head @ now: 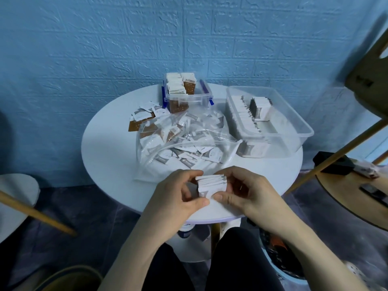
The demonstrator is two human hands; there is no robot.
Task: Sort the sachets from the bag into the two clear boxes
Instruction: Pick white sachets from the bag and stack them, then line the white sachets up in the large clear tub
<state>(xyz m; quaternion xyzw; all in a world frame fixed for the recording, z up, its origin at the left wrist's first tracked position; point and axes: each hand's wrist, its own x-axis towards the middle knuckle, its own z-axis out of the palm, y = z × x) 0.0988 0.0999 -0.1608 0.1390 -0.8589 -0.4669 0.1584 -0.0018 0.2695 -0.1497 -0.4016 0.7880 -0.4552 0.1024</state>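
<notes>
Both hands close on one small stack of white sachets (212, 184) at the near edge of the round white counter (109, 156). The left hand (178, 193) has its thumb under the stack's lower corner and its fingers curled over the top; the right hand (245, 191) pinches the opposite side, thumb at the bottom edge. This two-sided grip looks meant to square the sachets' edges so they can go into a box as one tidy block.

Just beyond the hands lies the clear plastic bag (180, 141), slumped flat with its mouth toward the person, loose sachets spilling from it within easy reach. Left of the bag, a few sachets (144, 116) with brown backs lie loose on the counter.

At the far edge stands the small clear box with blue clips (184, 95), packed upright with brown-printed sachets. On the right sits the larger clear box (273, 118), holding a row of white sachets on edge, with room left at its near end. By its print, the held stack probably belongs there, though the print is too small to be sure.
</notes>
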